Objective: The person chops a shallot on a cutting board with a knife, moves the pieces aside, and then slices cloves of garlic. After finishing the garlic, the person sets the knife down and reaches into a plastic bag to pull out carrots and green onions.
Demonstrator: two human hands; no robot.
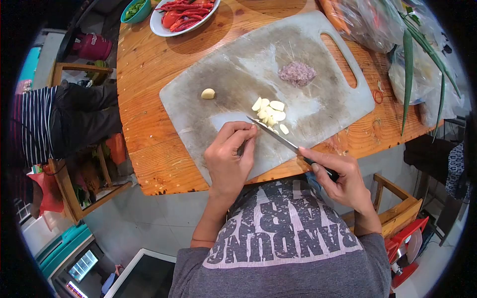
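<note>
My right hand [340, 176] grips the black handle of a knife [280, 138], its blade slanting up and left over the cutting board [238, 64]. The fingertips of my left hand [231, 154] are pinched together beside the knife tip; whatever is between them is hidden. Just past the blade lies a small pile of sliced garlic [271, 110], with a few slices along the blade's far side. One whole peeled garlic clove [208, 93] sits apart on the left of the board. A mound of finely chopped purplish onion [297, 74] rests near the board's handle slot.
At the wooden table's [144, 149] far edge stand a white bowl [158, 26] of red chilies and a teal bowl [135, 12] of chopped greens. Plastic bags [367, 25] and green onions [408, 64] lie at right. A person in a striped top [39, 119] stands at left.
</note>
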